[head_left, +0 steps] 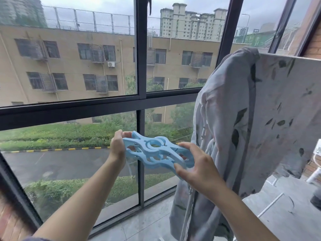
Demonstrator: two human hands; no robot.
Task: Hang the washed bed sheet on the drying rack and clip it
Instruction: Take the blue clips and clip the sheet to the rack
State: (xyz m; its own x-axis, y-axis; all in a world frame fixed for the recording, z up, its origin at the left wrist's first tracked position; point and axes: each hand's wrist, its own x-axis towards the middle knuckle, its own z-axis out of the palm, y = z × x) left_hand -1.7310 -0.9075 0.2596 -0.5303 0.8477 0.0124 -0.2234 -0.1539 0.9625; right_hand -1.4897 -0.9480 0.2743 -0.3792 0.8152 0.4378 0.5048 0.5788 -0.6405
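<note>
A pale grey bed sheet (271,108) with a dark leaf print hangs over the drying rack at the right, its bunched end drooping toward the floor. White rack tubes (271,205) show beneath it. In front of the window I hold large light-blue plastic clips (156,153) stacked together. My left hand (118,146) grips their left end. My right hand (198,166) pinches their right end, just left of the hanging sheet.
A dark-framed glass window wall (141,105) runs across the front, close behind the clips. Grey floor tiles (147,221) lie below. A brick wall (314,44) stands at the far right behind the rack.
</note>
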